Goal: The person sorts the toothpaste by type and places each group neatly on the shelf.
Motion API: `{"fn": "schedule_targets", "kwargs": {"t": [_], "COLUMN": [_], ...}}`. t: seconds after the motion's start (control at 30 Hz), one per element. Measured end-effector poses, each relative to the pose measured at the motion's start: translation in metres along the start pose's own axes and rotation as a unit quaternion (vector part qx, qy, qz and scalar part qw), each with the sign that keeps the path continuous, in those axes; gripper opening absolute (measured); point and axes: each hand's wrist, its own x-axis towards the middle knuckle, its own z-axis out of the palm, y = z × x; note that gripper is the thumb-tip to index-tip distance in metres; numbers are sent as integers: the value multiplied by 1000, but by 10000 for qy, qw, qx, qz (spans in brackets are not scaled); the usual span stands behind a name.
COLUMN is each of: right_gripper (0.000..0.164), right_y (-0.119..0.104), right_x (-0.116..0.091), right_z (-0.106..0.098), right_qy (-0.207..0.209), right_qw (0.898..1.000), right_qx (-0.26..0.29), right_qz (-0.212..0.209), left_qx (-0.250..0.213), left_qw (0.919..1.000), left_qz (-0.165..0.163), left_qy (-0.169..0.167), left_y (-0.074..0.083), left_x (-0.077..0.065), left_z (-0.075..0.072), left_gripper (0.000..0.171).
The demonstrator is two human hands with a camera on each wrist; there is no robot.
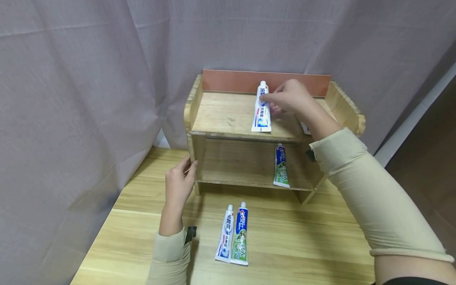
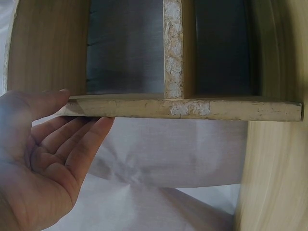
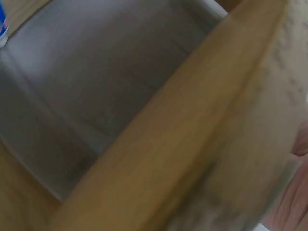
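Observation:
On the upper tier of a small wooden shelf (image 1: 224,114), my right hand (image 1: 293,97) pinches a white toothpaste tube (image 1: 263,116), cap toward the back. Only a sliver of that hand (image 3: 293,197) shows in the blurred right wrist view. My left hand (image 1: 179,183) grips the front edge of the shelf's left side panel (image 2: 139,108), thumb on one face and fingers on the other. A blue and green toothpaste tube (image 1: 281,166) stands on the lower tier toward the right. Another pale tube (image 1: 305,128) is mostly hidden behind my right forearm.
Side by side on the wooden table (image 1: 285,241), before the shelf, lie a white toothpaste tube (image 1: 225,237) and a blue and green one (image 1: 240,237). A reddish-brown back strip (image 1: 228,81) edges the upper tier. Grey cloth (image 1: 89,79) hangs behind and to the left.

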Motion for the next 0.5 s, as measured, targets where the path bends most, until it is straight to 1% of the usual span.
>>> {"fn": "schedule_targets", "kwargs": {"t": [0.07, 0.1, 0.17, 0.23, 0.3, 0.5], "right_gripper": [43, 44, 47, 49, 49, 47], "right_y": [2, 3, 4, 3, 2, 4], "right_x": [-2, -4, -7, -8, -10, -14], "right_z": [2, 2, 3, 4, 4, 6], "right_qy": [76, 138, 292, 355, 365, 330], "right_qw": [9978, 9950, 9889, 9861, 9852, 9875], "right_qx": [-585, -887, -1270, -1381, -1409, -1282], "right_qz": [-291, -449, -714, -852, -901, -852], "left_qx": [5, 7, -20, -40, -52, 6], "left_qw": [10000, 10000, 10000, 10000, 10000, 10000], "left_qz": [-14, -27, -29, -16, -6, 3], "left_qy": [-7, -9, -19, -18, 0, 15], "left_y": [0, 0, 0, 0, 0, -2], "left_x": [-1, -1, -1, 0, 0, 1], "left_z": [0, 0, 0, 1, 1, 0], "left_gripper": [33, 33, 33, 33, 33, 34]}}
